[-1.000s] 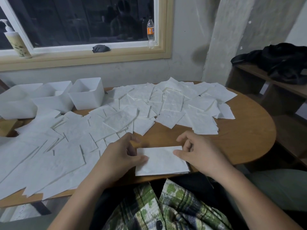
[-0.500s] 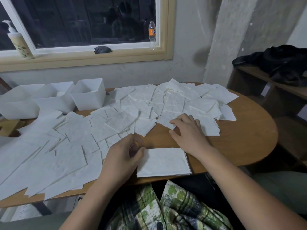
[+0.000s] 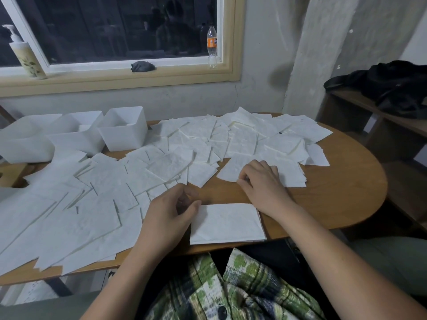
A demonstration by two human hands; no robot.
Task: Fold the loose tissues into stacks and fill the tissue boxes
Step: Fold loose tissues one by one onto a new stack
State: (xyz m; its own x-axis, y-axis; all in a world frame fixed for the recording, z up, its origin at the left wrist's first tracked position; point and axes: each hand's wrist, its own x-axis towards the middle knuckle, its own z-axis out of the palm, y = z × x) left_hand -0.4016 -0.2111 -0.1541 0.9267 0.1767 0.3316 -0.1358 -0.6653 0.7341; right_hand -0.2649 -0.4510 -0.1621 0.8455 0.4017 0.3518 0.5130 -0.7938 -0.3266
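Folded tissue stack (image 3: 227, 222) is lying at the near edge of the wooden table (image 3: 342, 204), right in front of the person, squared into a neat white rectangle. The left hand (image 3: 168, 215) is sitting against the stack's left edge with its fingers curled and its thumb touching the upper left corner; whether it is actually gripping the paper cannot be told. The right hand (image 3: 261, 183) is reaching beyond the stack and coming down on a loose tissue (image 3: 231, 169), fingers bent over it and thumb tucked at its near edge, pinching it.

Loose tissues (image 3: 97, 199) are covering most of the tabletop, overlapping one another from the left edge across to the far right. Three white tissue boxes (image 3: 124, 132) are standing open in a row at the back left, touching side by side.

A green plaid garment (image 3: 242, 287) is lying on the person's lap. On the windowsill behind, a pump bottle (image 3: 26, 56), a dark crumpled cloth (image 3: 142, 66) and an orange-labelled drink bottle (image 3: 211, 45) are standing well apart. Dark clothing (image 3: 392, 86) is lying piled on a shelf to the right.
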